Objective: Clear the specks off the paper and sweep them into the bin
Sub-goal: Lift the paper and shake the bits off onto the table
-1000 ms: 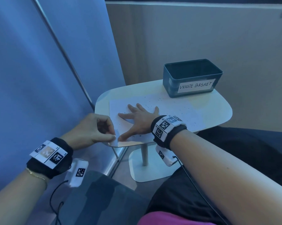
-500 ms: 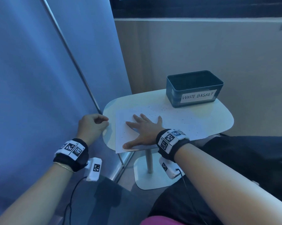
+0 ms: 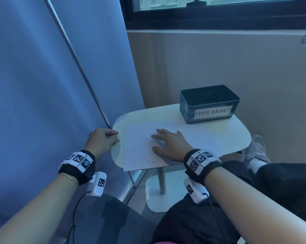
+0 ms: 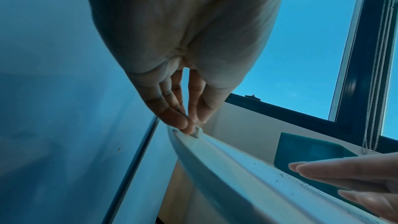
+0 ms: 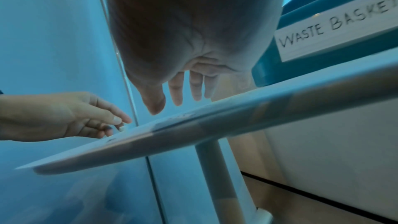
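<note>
1. Lower centre of the head view: the white rectangular paper sheet (image 3: 141, 152), dotted with tiny dark specks (image 3: 146, 162), lies on the small white rounded bench (image 3: 236, 136), its near corner overhanging the edge.
2. The right hand (image 3: 169, 144) rests flat on the sheet, grip spread, palm down.
3. At the bench's left edge, the left hand (image 3: 102, 140) is curled, its fingertips (image 4: 185, 125) pinching a small white scrap (image 4: 197, 131).
4. Farther back, right of centre, stands the dark teal rectangular plastic bin (image 3: 209, 103) labelled "WASTE BASKET".

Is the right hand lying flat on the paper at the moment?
Yes, the right hand lies with fingers spread flat on the paper, among the specks.
</note>
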